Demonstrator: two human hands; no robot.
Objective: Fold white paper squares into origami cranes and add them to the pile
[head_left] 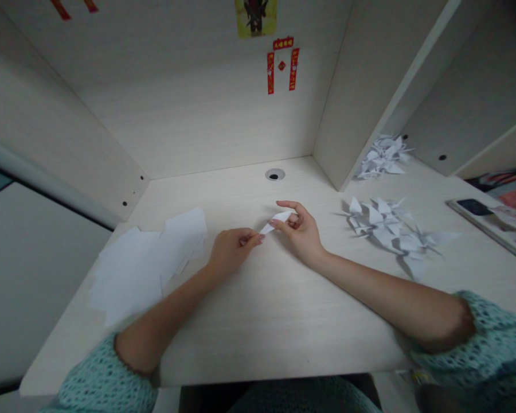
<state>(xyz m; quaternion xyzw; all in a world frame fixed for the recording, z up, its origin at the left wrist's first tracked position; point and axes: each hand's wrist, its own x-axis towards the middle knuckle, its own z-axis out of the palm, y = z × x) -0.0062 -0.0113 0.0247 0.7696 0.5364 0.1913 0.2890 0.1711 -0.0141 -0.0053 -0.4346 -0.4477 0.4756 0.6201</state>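
Note:
A small folded piece of white paper point(281, 218), narrow and pointed, is held above the middle of the desk. My left hand point(235, 248) pinches its lower left tip between thumb and fingertips. On the other end, my right hand point(303, 234) grips it between thumb and fingers, with the index finger stretched out above. Left of my left hand lie loose sheets of white paper point(131, 272), overlapping in a spread. To the right of my right hand rests a pile of folded paper cranes point(387, 226).
More folded white paper pieces point(382, 156) are heaped behind the upright divider point(365, 86). A smartphone point(494, 221) lies at the right. A round cable hole point(275, 174) sits near the back panel, which carries red paper decorations point(282, 66).

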